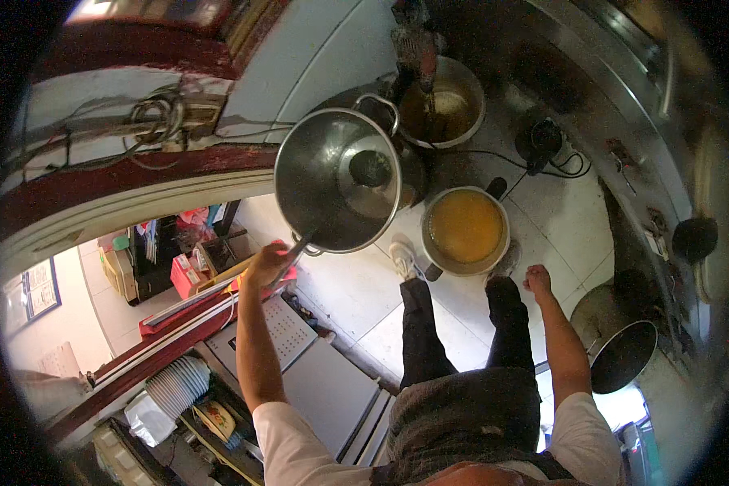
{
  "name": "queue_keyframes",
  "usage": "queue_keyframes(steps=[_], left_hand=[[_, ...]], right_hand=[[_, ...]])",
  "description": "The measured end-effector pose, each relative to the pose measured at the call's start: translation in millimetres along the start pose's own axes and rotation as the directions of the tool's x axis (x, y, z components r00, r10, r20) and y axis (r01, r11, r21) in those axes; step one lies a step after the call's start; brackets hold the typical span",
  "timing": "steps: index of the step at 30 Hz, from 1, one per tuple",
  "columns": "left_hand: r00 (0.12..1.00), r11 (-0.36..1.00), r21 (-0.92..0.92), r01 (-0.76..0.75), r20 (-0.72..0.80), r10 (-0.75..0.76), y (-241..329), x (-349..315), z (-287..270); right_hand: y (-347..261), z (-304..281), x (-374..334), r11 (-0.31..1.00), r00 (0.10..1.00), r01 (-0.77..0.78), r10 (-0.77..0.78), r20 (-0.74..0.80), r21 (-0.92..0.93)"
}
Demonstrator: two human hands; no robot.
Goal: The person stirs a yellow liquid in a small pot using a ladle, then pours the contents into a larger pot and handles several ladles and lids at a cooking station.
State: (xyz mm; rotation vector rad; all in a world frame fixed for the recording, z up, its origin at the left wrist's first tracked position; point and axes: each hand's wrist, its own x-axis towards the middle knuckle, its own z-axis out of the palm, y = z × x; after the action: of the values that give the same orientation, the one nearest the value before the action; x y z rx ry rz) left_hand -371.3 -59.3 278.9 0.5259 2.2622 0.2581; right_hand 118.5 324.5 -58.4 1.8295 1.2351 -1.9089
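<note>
My left hand is closed round the handle of a long metal utensil, whose upper end reaches over the rim of a tall steel pot. I cannot make out whether that utensil is a ladle or a spoon. Inside the pot a dark round patch shows near the bottom. Down on the tiled floor, in front of my feet, stands a pot with dark handles, holding yellow-orange liquid. To the right of my legs hangs my right hand, its fingers curled in and nothing visible in them.
Behind stands another pot with a dark, long tool in it. A black cable trails over the floor by a dark device. A dark pan is at right. Stacked plates and a white-topped unit are at left.
</note>
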Motion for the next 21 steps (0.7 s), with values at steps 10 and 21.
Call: queue_keyframes(steps=[10, 21], left_hand=[[0.99, 0.956, -0.286, -0.064, 0.102, 0.096, 30.1, 62.0, 336.1], [0.977, 0.897, -0.407, 0.171, 0.186, -0.102, -60.1, 203.8, 602.2]], right_hand=[[-85.6, 72.1, 178.3, 0.436, 0.83, 0.375, -0.55, 0.087, -0.818], [-116.2, 117.0, 290.9, 0.752, 0.91, 0.346, -0.415, 0.004, -0.561]])
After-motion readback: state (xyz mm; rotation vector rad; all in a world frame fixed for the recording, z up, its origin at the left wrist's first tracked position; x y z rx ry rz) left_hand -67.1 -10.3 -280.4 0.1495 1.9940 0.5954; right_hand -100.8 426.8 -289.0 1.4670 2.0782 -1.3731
